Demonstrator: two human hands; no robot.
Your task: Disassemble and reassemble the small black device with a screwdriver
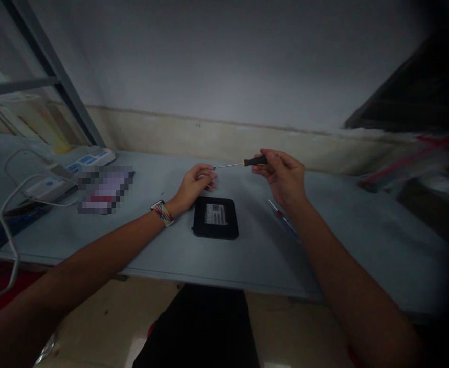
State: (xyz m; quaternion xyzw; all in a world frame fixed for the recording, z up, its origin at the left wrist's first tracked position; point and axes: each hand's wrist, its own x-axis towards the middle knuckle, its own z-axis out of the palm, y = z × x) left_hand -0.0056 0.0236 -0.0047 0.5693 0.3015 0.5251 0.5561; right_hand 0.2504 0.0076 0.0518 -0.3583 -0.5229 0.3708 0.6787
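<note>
My right hand (284,176) holds a screwdriver by its black and yellow handle (255,161), above the table. The thin metal shaft (229,165) points left, toward my left hand (196,184). At the shaft's tip is a tiny dark spot beside my left index fingertip; I cannot tell what it is. My left fingers are loosely bent, with the thumb a little apart from the index finger. Just below that hand lies a flat black square box (199,225) with rounded corners and a white printed label (216,214) facing up.
Near my right forearm lies a thin clear and red pen-like item (280,212). Left of my hands are a pixelated phone (105,191), a white power strip (88,159) and a white cable (2,220). A wall (217,135) rises behind the table (159,255).
</note>
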